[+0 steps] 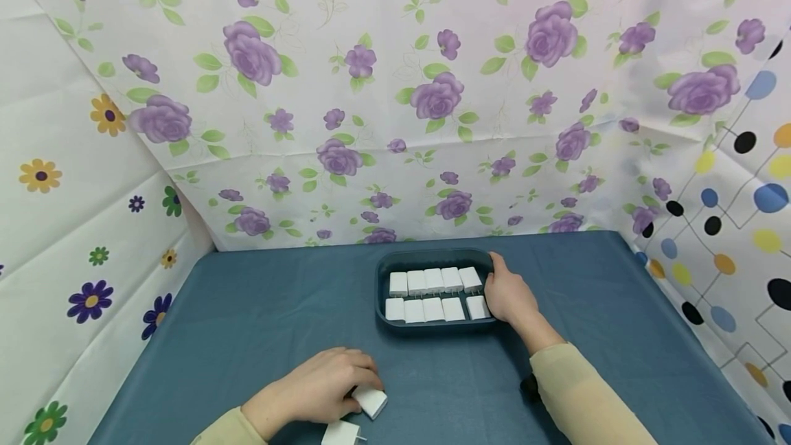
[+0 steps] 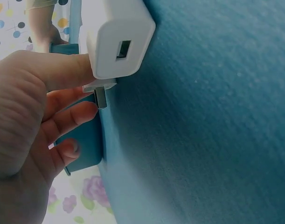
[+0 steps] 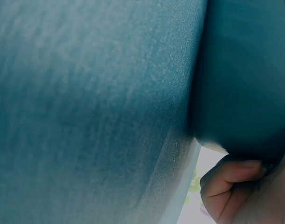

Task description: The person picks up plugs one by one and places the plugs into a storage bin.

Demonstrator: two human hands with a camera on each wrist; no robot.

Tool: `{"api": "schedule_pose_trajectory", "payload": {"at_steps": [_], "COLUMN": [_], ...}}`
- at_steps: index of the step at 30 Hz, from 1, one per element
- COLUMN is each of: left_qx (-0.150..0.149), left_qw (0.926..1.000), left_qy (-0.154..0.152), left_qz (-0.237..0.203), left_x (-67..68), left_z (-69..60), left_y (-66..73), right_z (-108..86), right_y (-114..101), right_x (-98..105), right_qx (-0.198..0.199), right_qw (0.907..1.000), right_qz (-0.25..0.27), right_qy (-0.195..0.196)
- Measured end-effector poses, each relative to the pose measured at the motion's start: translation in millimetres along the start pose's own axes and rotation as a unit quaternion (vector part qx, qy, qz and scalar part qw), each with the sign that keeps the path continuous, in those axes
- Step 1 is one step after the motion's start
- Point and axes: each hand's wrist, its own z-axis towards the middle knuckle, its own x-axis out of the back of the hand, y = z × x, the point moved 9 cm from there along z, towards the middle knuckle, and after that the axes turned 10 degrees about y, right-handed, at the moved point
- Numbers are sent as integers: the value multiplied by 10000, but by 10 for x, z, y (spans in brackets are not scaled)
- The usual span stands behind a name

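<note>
My left hand [image 1: 327,383] pinches a white USB charger plug [image 1: 371,401] between thumb and fingers, low over the cloth in front of the tray. In the left wrist view a metal prong [image 2: 100,98] shows by the fingertips. A second charger plug [image 1: 341,433], its prongs pointing right, lies just below that hand; in the left wrist view a nearer charger [image 2: 126,42] shows its USB port. My right hand [image 1: 510,292] grips the right end of a dark teal tray [image 1: 432,329]. Inside, several white charger plugs [image 1: 432,309] lie in two rows.
A blue cloth [image 1: 278,314] covers the table. Flowered sheeting [image 1: 371,88] hangs behind it, with patterned sheets at the left and right sides. A small black object [image 1: 529,387] shows beside the right sleeve, partly hidden.
</note>
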Motion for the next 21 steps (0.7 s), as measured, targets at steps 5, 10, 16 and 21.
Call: {"api": "schedule_pose_trajectory", "payload": {"at_steps": [5, 10, 16, 21], "left_qx": [78, 106, 189, 146], "left_qw": [9999, 9998, 9994, 9994], "left_qy": [-67, -118, -17, 148], "left_qz": [40, 154, 279, 289], "left_x": [-1, 4, 15, 22], "left_z": [-7, -6, -5, 15], "left_y": [-15, -22, -27, -9], "right_z": [4, 11, 12, 15], "right_y": [2, 12, 16, 16], "right_x": [-5, -12, -18, -20], "right_qx": [-26, -51, -17, 4], "right_qw": [10000, 10000, 10000, 10000], "right_qz": [-19, -21, -1, 24], "right_qy": [0, 24, 26, 9]}}
